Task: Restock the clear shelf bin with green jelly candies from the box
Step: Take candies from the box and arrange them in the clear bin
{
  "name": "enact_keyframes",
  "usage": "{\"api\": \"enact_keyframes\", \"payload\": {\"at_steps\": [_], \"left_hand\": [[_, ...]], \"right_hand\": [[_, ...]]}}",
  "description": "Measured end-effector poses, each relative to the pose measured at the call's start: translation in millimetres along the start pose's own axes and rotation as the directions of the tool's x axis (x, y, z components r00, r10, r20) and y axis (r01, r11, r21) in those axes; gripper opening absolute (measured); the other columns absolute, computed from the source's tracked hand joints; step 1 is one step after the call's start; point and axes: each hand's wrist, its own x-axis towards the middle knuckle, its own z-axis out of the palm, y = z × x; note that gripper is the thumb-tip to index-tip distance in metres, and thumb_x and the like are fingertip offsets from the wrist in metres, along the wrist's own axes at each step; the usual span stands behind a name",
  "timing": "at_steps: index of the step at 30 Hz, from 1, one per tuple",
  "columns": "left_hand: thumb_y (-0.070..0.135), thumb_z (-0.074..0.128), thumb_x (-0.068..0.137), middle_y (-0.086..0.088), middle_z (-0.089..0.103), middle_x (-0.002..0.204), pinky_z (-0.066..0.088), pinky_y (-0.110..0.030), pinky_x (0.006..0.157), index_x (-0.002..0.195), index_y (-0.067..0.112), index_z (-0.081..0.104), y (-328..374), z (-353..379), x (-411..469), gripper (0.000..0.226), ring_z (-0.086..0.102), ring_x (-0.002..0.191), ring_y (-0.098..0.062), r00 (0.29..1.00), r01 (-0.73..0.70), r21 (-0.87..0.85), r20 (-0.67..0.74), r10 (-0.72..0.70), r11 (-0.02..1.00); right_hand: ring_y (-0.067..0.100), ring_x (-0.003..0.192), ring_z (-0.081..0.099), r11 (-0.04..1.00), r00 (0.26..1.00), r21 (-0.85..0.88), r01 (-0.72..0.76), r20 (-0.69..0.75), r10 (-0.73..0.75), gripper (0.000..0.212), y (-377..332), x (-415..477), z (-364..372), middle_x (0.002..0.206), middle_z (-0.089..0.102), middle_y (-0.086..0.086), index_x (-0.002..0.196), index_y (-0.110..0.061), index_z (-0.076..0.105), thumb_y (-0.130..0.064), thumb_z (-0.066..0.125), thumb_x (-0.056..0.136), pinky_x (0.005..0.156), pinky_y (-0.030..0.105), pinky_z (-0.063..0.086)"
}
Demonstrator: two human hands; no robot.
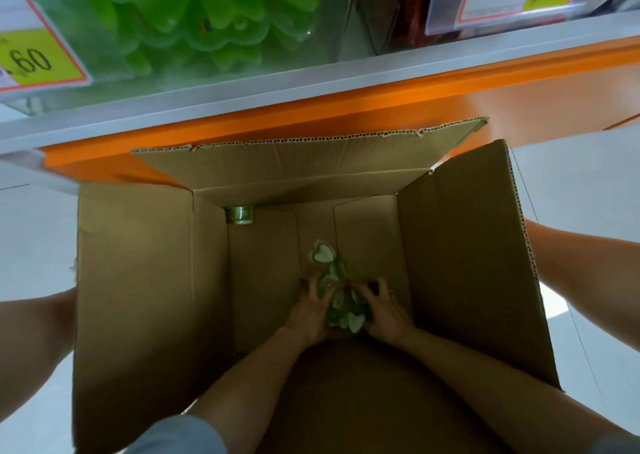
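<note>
- The left hand [308, 315] and right hand [388, 315] are reaching deep into the open cardboard box [138, 280]. Their fingers are curling round a cluster of green jelly candies [341, 303] and grasping it from both sides.
- The heart-shaped candies are sitting low in the box, near the middle of its floor, between the two palms.
- One lone candy [239, 215] is lying in the box's far left corner.
- The clear bin [104, 48] is standing on the shelf [311, 82] above the box, holding more green candies, with a yellow price tag [34, 55] hanging just beside it.
</note>
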Motion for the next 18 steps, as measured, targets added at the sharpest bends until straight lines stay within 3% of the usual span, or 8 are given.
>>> {"api": "enact_keyframes", "payload": {"at_steps": [3,5,8,13,18], "left_hand": [[0.032,0.07,0.079,-0.016,-0.014,0.153,0.025,-0.047,0.112,0.148,0.034,-0.005,10,9,0,0.101,0.007,0.138,-0.043,0.998,0.029,0.042,0.063,-0.032,0.999],[0.036,0.067,0.082,-0.019,-0.011,0.153,0.024,-0.047,0.111,0.147,0.036,-0.006,17,13,3,0.098,0.01,0.138,-0.043,0.997,0.072,0.092,0.009,-0.073,0.993],[0.022,0.06,0.088,-0.019,-0.006,0.154,0.031,-0.042,0.108,0.146,0.041,-0.002,21,19,6,0.086,0.016,0.137,-0.04,0.99,0.12,0.101,-0.086,-0.112,0.988],[0.018,0.062,0.086,-0.012,-0.011,0.154,0.026,-0.034,0.112,0.145,0.039,0.02,6,11,6,0.076,0.007,0.142,-0.035,0.987,0.014,-0.053,-0.158,-0.022,0.998],[0.014,0.073,0.076,-0.01,-0.013,0.154,0.023,-0.033,0.114,0.145,0.035,0.026,-3,-2,8,0.086,0.009,0.143,-0.032,0.992,-0.049,-0.098,-0.12,0.037,0.994]], "right_hand": [[0.044,0.138,0.011,1.0,0.997,-0.001,-0.007,0.071,0.007,0.081,-5,-3,2,0.151,0.0,0.012,0.147,-0.037,0.016,-0.039,0.066,0.082,0.109,0.047,0.03],[0.042,0.138,0.013,1.0,0.999,-0.026,-0.005,0.037,0.006,0.081,-8,-3,4,0.151,0.003,0.012,0.146,-0.036,0.019,-0.037,0.068,0.081,0.108,0.045,0.031],[0.042,0.137,0.013,0.999,0.999,-0.037,0.024,0.033,-0.023,0.079,-12,-4,1,0.15,0.004,0.013,0.146,-0.037,0.02,-0.037,0.066,0.082,0.108,0.045,0.032],[0.039,0.135,0.02,0.995,0.996,-0.041,0.086,0.012,-0.086,0.07,1,-5,-5,0.149,0.005,0.009,0.142,-0.038,0.031,-0.028,0.066,0.082,0.104,0.041,0.039],[0.038,0.134,0.024,0.996,0.996,-0.033,0.083,0.013,-0.083,0.069,2,-2,-9,0.151,0.006,0.008,0.138,-0.033,0.037,-0.03,0.069,0.078,0.105,0.04,0.037]]}}
